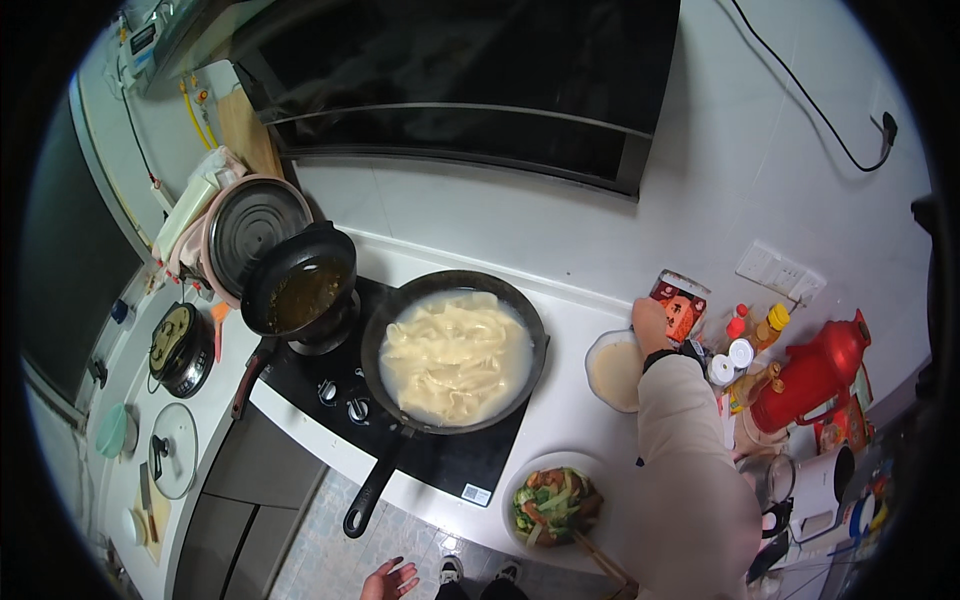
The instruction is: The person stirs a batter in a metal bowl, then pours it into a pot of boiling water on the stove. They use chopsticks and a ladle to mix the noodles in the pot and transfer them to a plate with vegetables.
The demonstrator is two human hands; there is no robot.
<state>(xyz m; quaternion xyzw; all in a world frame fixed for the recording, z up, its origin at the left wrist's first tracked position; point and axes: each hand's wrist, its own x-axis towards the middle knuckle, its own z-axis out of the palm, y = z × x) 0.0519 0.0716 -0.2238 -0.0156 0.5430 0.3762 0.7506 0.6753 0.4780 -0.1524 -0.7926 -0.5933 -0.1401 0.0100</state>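
Observation:
My right hand (649,324) reaches to the back right of the counter, at the left side of a red printed carton (679,304). The fingers are partly hidden, so a grip on the carton cannot be told. Just under that forearm stands a clear bowl of cloudy, cream-coloured liquid (611,371). Low in the view, my left hand (390,579) is empty, palm up and fingers apart. A dark frying pan (541,352) on the hob holds wide, pale noodles (457,352) in whitish liquid. A white bowl of vegetables and brown pieces (555,502) sits nearer me, with wooden chopsticks (600,559) at its edge.
A second pan with brown oily liquid (307,292) rests tilted at the hob's left. Seasoning bottles (769,330) and a red thermos jug (810,375) crowd the right. A knife (147,499) and glass lid (176,450) lie left. A range hood (465,135) overhangs the back.

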